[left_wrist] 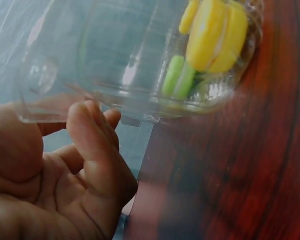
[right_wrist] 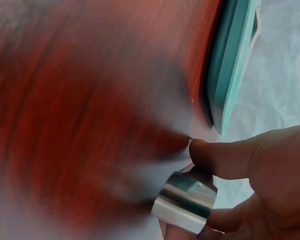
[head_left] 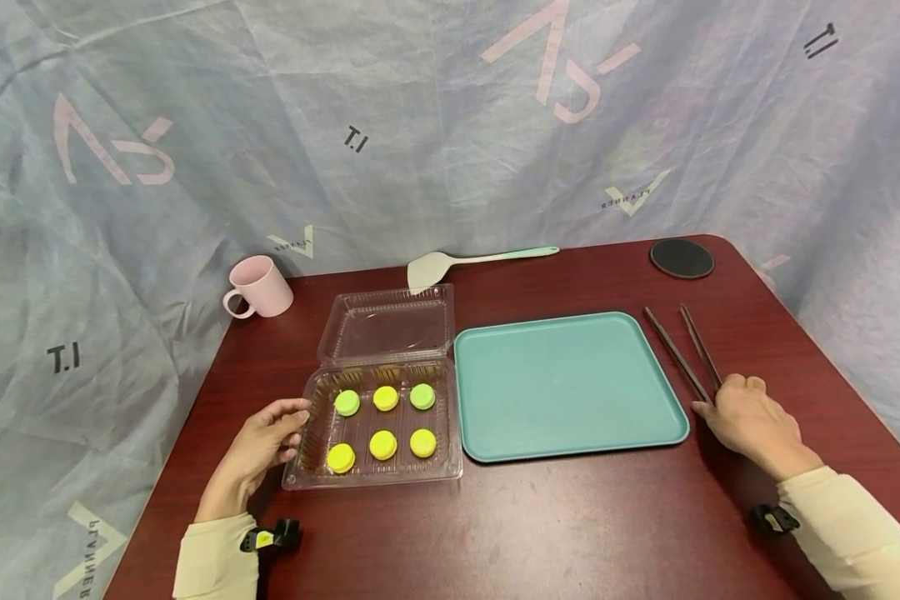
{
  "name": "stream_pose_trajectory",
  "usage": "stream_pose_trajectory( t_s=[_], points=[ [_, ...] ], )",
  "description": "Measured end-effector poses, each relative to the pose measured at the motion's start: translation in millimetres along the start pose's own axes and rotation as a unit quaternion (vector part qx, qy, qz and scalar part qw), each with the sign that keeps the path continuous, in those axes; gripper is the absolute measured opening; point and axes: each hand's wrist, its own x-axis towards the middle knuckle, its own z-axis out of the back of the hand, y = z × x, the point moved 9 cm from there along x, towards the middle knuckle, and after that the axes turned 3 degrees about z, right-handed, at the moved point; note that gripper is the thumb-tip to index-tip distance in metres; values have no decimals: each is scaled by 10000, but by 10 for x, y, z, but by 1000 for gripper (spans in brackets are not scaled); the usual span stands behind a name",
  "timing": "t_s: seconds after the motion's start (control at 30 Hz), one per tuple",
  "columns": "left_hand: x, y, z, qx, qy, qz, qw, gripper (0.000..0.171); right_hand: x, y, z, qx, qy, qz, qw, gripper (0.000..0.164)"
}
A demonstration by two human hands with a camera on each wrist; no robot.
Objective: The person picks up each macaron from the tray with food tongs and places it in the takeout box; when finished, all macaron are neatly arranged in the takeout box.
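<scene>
My left hand (head_left: pixel 268 440) is at the left side of an open clear plastic box (head_left: pixel 375 481), its thumb and fingers pinching the rim. In the left wrist view the fingers (left_wrist: pixel 92 135) curl at the box's edge. Inside the box sit two green macarons (head_left: pixel 347 403) and several yellow macarons (head_left: pixel 382 445), in two rows. My right hand (head_left: pixel 757 421) holds metal tongs (head_left: pixel 675 354) near their bent end, right of a teal tray (head_left: pixel 562 387). The tongs' two arms are spread and point away from me. In the right wrist view the shiny bend (right_wrist: pixel 185 200) shows between thumb and fingers.
The box's clear lid (head_left: pixel 390 325) lies folded back behind it. A pink mug (head_left: pixel 261 287) stands at the back left, and a white spatula (head_left: pixel 480 259) lies along the back edge. At the back right is a round black coaster (head_left: pixel 682 258). A printed curtain hangs behind the table.
</scene>
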Motion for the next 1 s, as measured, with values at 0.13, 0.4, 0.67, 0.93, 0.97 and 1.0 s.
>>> stream_pose_trajectory(
  t_s=[0.13, 0.4, 0.67, 0.93, 0.97, 1.0],
  points=[
    [7, 6, 9, -1, -27, 16, 10000, 35, 11, -4, 8, -26, 72, 15, 10000, 52],
    [4, 6, 6, 5, 66, 30, 10000, 35, 15, 3, -22, -10, 119, 34, 9999, 53],
    [6, -2, -14, 317, 211, 97, 9992, 38, 45, -17, -3, -46, 270, 68, 9996, 59],
    [-6, 21, -13, 430, 234, 234, 9985, 38, 108, 131, 172, -24, -98, 271, 9996, 65],
    [-10, 17, -13, 426, 237, 232, 9985, 38, 119, 191, 204, -56, -273, 318, 9991, 64],
    [-13, 12, -14, 416, 245, 232, 9986, 37, 131, 258, 234, -89, -453, 369, 9983, 63]
  ],
)
